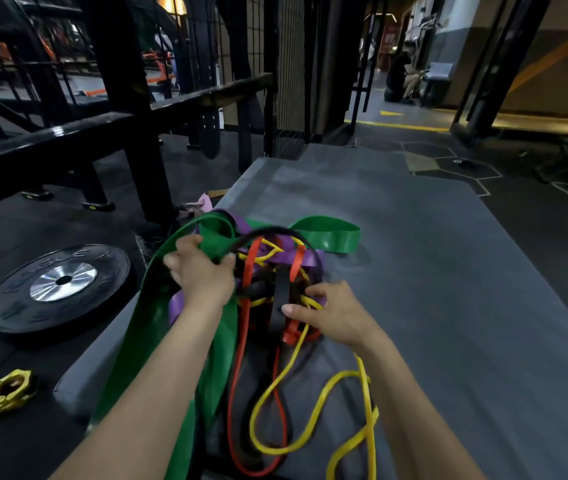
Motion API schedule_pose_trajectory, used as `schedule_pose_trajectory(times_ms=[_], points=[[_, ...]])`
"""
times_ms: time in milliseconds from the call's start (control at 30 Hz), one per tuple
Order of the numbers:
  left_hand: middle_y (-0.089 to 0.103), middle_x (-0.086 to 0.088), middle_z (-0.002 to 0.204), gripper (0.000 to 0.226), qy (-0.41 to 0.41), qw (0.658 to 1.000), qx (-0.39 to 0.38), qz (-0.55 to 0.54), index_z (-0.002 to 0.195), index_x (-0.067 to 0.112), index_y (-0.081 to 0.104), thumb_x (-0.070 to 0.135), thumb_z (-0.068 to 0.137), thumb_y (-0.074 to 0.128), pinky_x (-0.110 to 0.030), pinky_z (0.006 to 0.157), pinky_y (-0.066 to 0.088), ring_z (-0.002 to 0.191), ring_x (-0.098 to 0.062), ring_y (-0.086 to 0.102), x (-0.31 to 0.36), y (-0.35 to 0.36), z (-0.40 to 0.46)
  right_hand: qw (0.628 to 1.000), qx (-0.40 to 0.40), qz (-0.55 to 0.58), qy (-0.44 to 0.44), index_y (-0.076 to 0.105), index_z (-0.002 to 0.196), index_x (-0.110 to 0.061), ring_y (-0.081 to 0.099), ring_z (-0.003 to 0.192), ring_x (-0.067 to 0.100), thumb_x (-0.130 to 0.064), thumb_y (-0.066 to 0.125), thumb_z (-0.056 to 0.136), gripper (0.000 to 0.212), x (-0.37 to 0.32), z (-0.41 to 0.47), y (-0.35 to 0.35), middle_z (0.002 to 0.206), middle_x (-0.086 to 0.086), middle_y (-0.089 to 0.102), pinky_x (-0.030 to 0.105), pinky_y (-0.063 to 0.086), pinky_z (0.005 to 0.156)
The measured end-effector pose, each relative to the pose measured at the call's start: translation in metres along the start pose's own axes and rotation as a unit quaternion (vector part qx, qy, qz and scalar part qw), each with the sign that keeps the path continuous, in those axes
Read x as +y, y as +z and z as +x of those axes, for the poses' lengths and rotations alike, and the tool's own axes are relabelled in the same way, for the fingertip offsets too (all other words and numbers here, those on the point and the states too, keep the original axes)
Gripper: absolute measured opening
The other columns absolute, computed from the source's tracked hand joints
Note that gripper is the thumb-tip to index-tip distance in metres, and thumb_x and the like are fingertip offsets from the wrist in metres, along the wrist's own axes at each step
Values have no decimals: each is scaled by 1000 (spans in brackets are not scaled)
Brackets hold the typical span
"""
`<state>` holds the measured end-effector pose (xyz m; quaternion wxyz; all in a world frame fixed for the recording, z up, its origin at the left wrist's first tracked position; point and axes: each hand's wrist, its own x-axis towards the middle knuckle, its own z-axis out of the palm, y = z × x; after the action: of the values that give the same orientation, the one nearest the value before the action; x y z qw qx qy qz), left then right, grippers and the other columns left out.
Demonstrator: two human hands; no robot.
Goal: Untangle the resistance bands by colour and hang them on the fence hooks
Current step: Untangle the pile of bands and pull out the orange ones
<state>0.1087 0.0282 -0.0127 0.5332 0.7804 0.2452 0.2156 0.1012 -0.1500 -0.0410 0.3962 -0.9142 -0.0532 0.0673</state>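
Tangled bands (275, 271) between hands on grey mat (431, 271); left hand (203, 271) grips green band (130, 341); right hand (331, 313) pinches yellow band (296, 403)

Green band (327, 233): glossy smooth rubber. Grey mat (431, 271): matt (slightly mottled). Weight plate (57, 289): matt black rubber, shiny brushed-metal hub. Rack frame (50, 140): glossy black metal.

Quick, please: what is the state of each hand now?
Left hand: grips the green band.
Right hand: pinches the black band in the tangle.
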Motion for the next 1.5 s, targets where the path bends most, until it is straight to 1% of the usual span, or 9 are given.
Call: schedule_pose_trajectory(times_ms=[167, 333, 533, 700, 933, 1167, 1233, 1367, 1500], points=[[42, -11, 119, 39, 277, 953, 11, 119, 107, 13, 58, 1, 72, 70, -20, 94, 24, 112, -29, 41, -1, 3, -30, 997, -27, -77, -8, 47, 132, -6, 41, 119, 18, -35, 82, 65, 81, -3, -10, 1, 112, 2, 26, 15, 29, 100], [48, -5, 102, 31, 403, 888, -23, 221, 94, 17, 63, 14, 66, 77, -35, 81, 42, 93, -25, 46, -10, 1, -51, 994, 23, -102, -29, 64, 113, -13, 56, 105, 20, -1, 64, 74, 41, 6, -12, -6, 117, 11, 56, 14, 35, 78], [55, -5, 89, 42, 242, 936, -58, 249, 114, 16, 61, 35, 77, 71, -37, 85, 41, 98, -31, 53, -19, -1, -36, 991, 127, -26, -26, 72, 91, -13, 58, 74, 10, 0, 62, 76, 22, 16, -20, -26, 77, 0, 65, 7, 37, 54], [59, 4, 75, 28, 191, 959, -144, 154, 85, 20, 50, 38, 78, 70, -35, 75, 48, 86, -27, 61, -22, 7, -42, 971, 228, 48, -44, 66, 78, -15, 60, 73, 11, -4, 68, 77, 11, 14, -18, -32, 75, -1, 64, 14, 38, 64], [57, 9, 82, 66, 169, 948, -220, 156, 98, 25, 48, 68, 51, 66, -31, 72, 51, 79, -18, 61, -40, 17, -45, 976, 206, 29, -68, 74, 85, -6, 58, 74, 12, -6, 73, 75, 10, 12, -4, -21, 85, 5, 67, 8, 37, 67], [59, 12, 57, 20, 142, 904, -395, 77, 70, 16, 63, 5, 70, 79, -5, 50, 37, 58, 0, 58, -22, 6, -41, 985, 165, 17, -42, 76, 87, -7, 67, 82, 19, -10, 72, 78, 10, 20, -2, -19, 85, 11, 73, 23, 46, 73], [60, 8, 55, 22, 144, 894, -422, 44, 61, 17, 65, 1, 71, 77, -9, 54, 39, 52, 5, 53, -15, -4, -38, 986, 159, 47, -19, 75, 85, -8, 66, 78, 16, -12, 74, 76, 10, 23, -3, -21, 81, 10, 73, 18, 45, 66], [65, -24, 82, 29, 131, 866, -483, 2, 89, -13, 64, 4, 70, 78, -28, 71, 47, 76, -16, 57, 10, -11, -32, 987, 126, 96, 10, 74, 90, -6, 62, 76, 8, -8, 73, 76, 14, 26, -2, -18, 80, 7, 70, 2, 40, 58], [59, -2, 71, 13, 64, 889, -447, 70, 78, 15, 62, 25, 84, 67, -12, 49, 44, 63, -10, 53, 59, 1, -18, 986, 126, 111, 11, 73, 88, -5, 61, 67, -3, -9, 73, 77, 12, 28, -2, -17, 81, 8, 71, 21, 47, 71]])
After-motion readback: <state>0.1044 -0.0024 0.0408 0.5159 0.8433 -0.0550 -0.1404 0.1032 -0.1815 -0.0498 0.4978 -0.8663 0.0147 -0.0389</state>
